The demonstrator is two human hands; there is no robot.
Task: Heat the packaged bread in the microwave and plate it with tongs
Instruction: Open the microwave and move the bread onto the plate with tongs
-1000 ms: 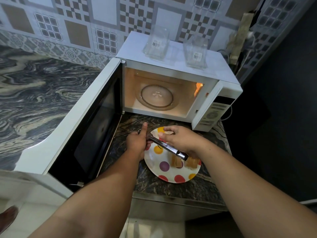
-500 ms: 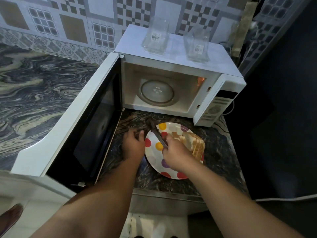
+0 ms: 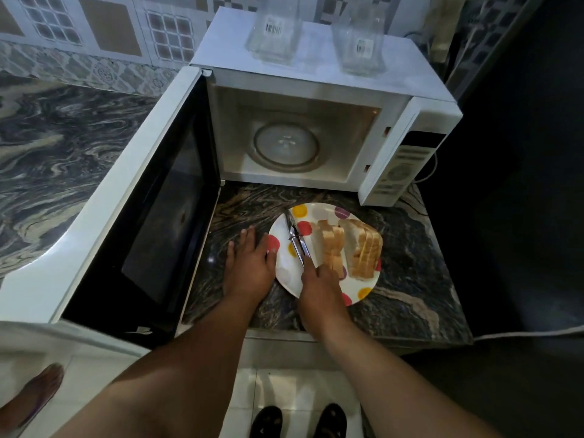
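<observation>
Since the earlier frame, both hands are sitting lower and the bread slices (image 3: pixel 349 248) are lying fully exposed. Nearest, the right hand (image 3: pixel 320 287) is closing its grip on the tongs (image 3: pixel 297 241), whose metal arms are lying across the plate (image 3: pixel 363 294). The left hand (image 3: pixel 249 263) is resting flat and empty on the tabletop (image 3: pixel 407 270), touching the plate rim. Bread appears light, soft and crushable; gripping a slice gently across its flat faces seems advisable. Beyond, the microwave (image 3: pixel 316 93) is standing open and empty.

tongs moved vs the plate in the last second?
Yes. The tongs now lie along the left part of the plate, tips toward the microwave; earlier they reached over to the bread.
</observation>
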